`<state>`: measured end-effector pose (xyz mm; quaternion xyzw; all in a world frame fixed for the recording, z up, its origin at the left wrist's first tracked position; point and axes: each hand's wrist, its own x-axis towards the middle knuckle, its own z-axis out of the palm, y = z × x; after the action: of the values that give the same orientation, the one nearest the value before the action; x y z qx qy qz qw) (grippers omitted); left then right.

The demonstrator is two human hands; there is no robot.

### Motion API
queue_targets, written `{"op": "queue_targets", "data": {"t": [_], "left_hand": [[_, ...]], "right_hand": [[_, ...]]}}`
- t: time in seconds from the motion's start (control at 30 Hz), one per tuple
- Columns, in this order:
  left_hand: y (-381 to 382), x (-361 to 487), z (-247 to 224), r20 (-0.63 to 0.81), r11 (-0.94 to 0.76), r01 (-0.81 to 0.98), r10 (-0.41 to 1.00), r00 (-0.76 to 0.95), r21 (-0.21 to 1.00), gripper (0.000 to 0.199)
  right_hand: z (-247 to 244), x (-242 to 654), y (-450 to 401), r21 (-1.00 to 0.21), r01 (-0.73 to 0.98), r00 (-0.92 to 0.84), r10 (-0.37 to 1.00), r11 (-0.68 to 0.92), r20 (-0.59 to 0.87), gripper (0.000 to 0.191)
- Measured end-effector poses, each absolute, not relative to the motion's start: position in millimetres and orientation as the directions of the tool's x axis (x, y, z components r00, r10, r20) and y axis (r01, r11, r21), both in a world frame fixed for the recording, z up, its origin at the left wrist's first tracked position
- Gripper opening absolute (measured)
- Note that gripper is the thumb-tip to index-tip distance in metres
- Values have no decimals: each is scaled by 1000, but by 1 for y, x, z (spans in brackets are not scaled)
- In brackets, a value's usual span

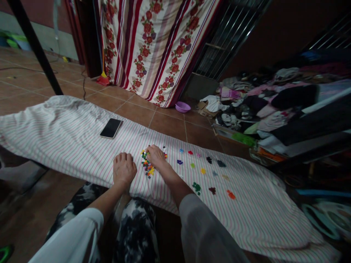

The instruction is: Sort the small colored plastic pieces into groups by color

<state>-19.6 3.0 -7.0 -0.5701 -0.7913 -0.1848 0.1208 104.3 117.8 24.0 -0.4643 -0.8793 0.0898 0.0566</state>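
Small multicoloured pieces (pixel 148 168) lie in a mixed pile on a striped cloth (pixel 82 153). Over the top of this pile is my right hand (pixel 156 156), fingers bent down and together among the pieces; what they hold, if anything, is too small to name. My left hand (pixel 124 168) rests palm down on the cloth just left of the pile, holding nothing. Right of the pile lie small single-colour groups, among them green pieces (pixel 196 187), orange pieces (pixel 231 194), yellow pieces (pixel 203 170), brown pieces (pixel 212 190) and purple pieces (pixel 179 162).
A phone (pixel 111 128) lies on the cloth at the left. Beyond the cloth are a tiled floor, a purple basin (pixel 182 107), a flowered curtain (pixel 153 47) and a red broom (pixel 103 78). Heaped clothes (pixel 257 98) fill the right background.
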Motion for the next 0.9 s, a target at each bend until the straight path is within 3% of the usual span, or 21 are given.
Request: {"op": "queue_targets", "data": {"t": [0.63, 0.9], "left_hand": [[3, -20, -8, 404, 280, 949, 859, -315, 145, 20], [1, -20, -6, 391, 289, 949, 865, -316, 127, 21]], "right_hand": [[14, 147, 110, -641, 600, -429, 869, 478, 246, 27], [1, 211, 108, -746, 559, -218, 932, 361, 288, 24]]}}
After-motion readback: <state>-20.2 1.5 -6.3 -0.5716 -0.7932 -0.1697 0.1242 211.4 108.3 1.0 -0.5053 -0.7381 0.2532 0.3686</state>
